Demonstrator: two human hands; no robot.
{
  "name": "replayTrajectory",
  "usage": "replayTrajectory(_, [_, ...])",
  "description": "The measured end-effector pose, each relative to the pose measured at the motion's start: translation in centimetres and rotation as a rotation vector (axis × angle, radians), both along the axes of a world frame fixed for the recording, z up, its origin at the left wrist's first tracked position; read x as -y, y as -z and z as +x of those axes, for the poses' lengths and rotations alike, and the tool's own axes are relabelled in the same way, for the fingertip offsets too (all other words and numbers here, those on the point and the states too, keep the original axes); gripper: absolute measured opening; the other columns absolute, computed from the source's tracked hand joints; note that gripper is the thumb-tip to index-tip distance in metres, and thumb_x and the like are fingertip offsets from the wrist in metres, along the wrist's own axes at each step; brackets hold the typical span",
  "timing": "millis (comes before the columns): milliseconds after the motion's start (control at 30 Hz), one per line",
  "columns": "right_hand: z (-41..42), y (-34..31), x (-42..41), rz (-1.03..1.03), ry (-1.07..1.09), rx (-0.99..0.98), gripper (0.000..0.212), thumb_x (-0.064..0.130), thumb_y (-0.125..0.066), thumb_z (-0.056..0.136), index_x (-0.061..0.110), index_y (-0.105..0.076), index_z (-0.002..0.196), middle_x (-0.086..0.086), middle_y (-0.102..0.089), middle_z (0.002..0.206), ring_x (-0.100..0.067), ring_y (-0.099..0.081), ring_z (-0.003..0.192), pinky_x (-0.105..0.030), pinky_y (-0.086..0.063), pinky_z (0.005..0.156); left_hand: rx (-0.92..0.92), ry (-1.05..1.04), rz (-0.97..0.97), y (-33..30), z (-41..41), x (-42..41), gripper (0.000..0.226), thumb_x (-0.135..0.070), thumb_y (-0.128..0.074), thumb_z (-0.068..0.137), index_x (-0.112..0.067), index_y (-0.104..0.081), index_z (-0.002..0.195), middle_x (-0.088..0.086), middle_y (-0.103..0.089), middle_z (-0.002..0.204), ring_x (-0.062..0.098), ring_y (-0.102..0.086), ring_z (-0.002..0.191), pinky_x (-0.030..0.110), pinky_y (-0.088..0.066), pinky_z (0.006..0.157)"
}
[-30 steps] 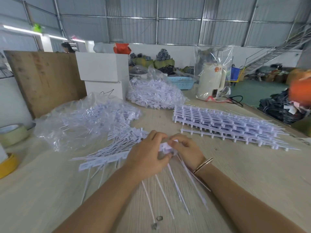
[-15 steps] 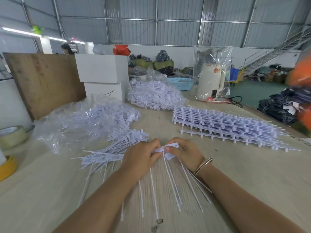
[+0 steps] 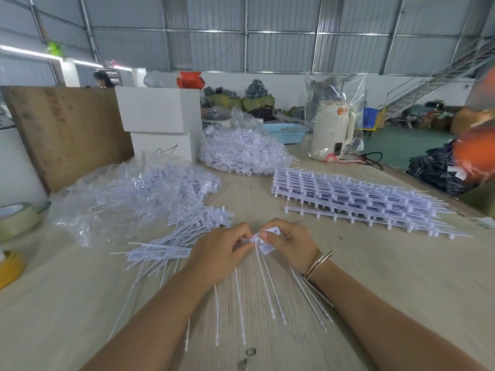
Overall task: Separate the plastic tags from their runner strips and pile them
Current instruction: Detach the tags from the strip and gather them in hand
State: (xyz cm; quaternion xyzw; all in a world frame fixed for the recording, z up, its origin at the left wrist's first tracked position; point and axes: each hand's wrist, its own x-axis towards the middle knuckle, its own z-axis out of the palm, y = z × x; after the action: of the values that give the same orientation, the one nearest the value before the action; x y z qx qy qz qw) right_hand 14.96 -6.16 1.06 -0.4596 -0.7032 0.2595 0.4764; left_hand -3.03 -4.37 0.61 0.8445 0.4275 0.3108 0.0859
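My left hand (image 3: 221, 251) and my right hand (image 3: 290, 243) meet at the middle of the wooden table (image 3: 388, 277), both pinching a bunch of white plastic tags (image 3: 263, 243) by their flat heads. The tags' thin tails (image 3: 265, 287) fan out toward me over the table between my forearms. Left of my hands lies a loose pile of separated tags (image 3: 182, 236). A stack of tags still on their runner strips (image 3: 356, 202) lies at the right rear.
A clear bag of tags (image 3: 128, 194) lies at the left, another bag of tags (image 3: 241, 151) farther back. White boxes (image 3: 158, 119), a wooden board (image 3: 67, 132), a wrapped kettle (image 3: 332, 129) and tape rolls (image 3: 16, 218) ring the table.
The bunch of tags has shifted slightly away from me and spread wider, its tails fanning out more. Both hands stay pinched on the heads.
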Motion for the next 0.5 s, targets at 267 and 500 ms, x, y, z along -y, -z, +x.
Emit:
replayTrajectory(267, [-0.12, 0.66, -0.16, 0.148, 0.252, 0.266, 0.013, 0.02, -0.063, 0.088, 0.018, -0.069, 0.077, 0.011, -0.062, 0.078, -0.01, -0.058, 0.082, -0.042, -0.026, 0.091, 0.035, -0.021, -0.038, -0.29, 0.12, 0.05, 0.019, -0.04, -0.053, 0.091, -0.029, -0.057, 0.076, -0.016, -0.056, 0.059, -0.001, -0.05, 0.055, 0.027, -0.039, 0.055])
replayTrajectory(500, [-0.36, 0.3, -0.49, 0.037, 0.346, 0.282, 0.016, 0.032, -0.053, 0.092, 0.034, -0.052, 0.076, 0.017, -0.054, 0.076, -0.006, -0.051, 0.084, -0.031, -0.016, 0.077, 0.062, -0.042, 0.023, -0.7, 0.04, 0.41, 0.011, -0.036, -0.061, 0.084, -0.027, -0.057, 0.089, -0.007, -0.061, 0.085, 0.012, -0.056, 0.079, 0.038, -0.049, 0.069])
